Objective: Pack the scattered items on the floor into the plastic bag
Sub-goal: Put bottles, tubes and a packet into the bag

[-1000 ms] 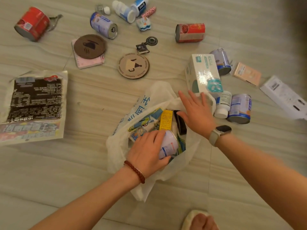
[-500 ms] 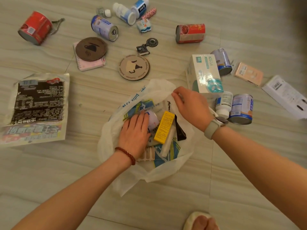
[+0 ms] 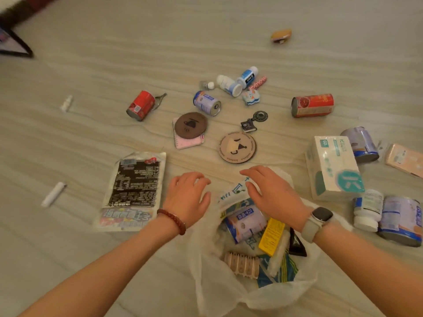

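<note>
The white plastic bag (image 3: 212,277) lies open on the floor in front of me. Inside it I see a pale can (image 3: 246,221), a yellow box (image 3: 271,235) and a ribbed beige item (image 3: 241,264). My left hand (image 3: 186,196), with a red bead bracelet, hovers empty just left of the bag's mouth, fingers spread. My right hand (image 3: 273,196), with a watch on the wrist, hangs over the bag's far rim, fingers apart, holding nothing. Two round coasters (image 3: 237,147), a pink notepad (image 3: 187,141) and several cans lie beyond.
A flat printed packet (image 3: 134,191) lies left of my left hand. A tissue box (image 3: 333,168), a white bottle (image 3: 367,210) and cans (image 3: 399,219) sit to the right. Red cans (image 3: 140,105) (image 3: 312,105), small bottles and a keyring (image 3: 254,121) lie farther out.
My left hand has let go of the pale can and come out of the bag to its left. My right hand has released the rim and opened. The view has tilted up.
</note>
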### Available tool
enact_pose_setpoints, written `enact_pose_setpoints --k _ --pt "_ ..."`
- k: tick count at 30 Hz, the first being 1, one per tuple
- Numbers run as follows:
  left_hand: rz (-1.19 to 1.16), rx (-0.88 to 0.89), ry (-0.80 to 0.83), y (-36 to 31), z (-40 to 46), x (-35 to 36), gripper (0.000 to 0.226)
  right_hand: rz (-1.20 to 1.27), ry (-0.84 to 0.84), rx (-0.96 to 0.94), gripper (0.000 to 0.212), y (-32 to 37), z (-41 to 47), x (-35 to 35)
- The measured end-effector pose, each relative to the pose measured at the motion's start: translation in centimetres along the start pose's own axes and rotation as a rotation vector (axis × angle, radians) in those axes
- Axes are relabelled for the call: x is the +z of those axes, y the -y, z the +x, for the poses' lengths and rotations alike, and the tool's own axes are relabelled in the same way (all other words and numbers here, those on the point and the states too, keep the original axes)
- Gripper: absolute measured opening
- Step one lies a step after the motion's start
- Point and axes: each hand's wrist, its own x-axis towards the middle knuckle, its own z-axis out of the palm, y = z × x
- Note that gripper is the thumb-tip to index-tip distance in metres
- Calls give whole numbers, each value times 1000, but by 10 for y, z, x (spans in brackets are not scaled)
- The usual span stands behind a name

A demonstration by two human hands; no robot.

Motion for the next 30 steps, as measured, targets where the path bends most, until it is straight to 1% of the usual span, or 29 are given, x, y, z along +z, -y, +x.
enact_pose_setpoints --k 3,5,8,11,14,15,17,18,19,21,23,25,27,28,29,30 --pt "-111 -362 91 48 -1 -18 35 -28 139 -57 37 23 22 -1" --pt "-213 -578 70 86 -18 -18 36 -29 245 -76 37 41 39 11" --pt "-279 -841 56 142 -53 -7 41 -4 369 -41 36 65 66 47" --pt "-320 -983 35 190 -72 7 52 24 441 68 37 82 90 94" --pt "-472 -1034 50 223 -67 24 62 26 460 136 42 101 103 135" --pt "-544 -1046 55 230 -64 26 62 32 472 120 45 107 105 146" --pt "-629 -1032 26 235 -58 27 52 73 521 90 53 120 106 164" --pt "-658 -1008 -17 236 -56 26 46 106 527 100 56 125 106 171" --pt "-697 -968 -65 236 -57 25 42 146 494 129 58 130 106 176" --pt "-773 -829 -145 229 -64 23 37 204 327 200 60 137 110 179" --pt "-821 -692 -180 221 -75 25 34 164 157 195 65 141 117 173" --pt "-855 -601 -187 218 -84 29 33 5 80 91 79 138 130 161" --pt "-872 -473 -148 220 -89 30 27 -189 115 -96 90 135 146 147" --pt "-862 -407 -117 221 -90 29 28 -283 177 -203 87 135 152 142" --pt "-877 -367 -122 221 -90 29 31 -384 262 -320 79 137 157 140" --pt "-905 -386 -131 222 -89 30 26 -464 362 -399 68 140 159 141"
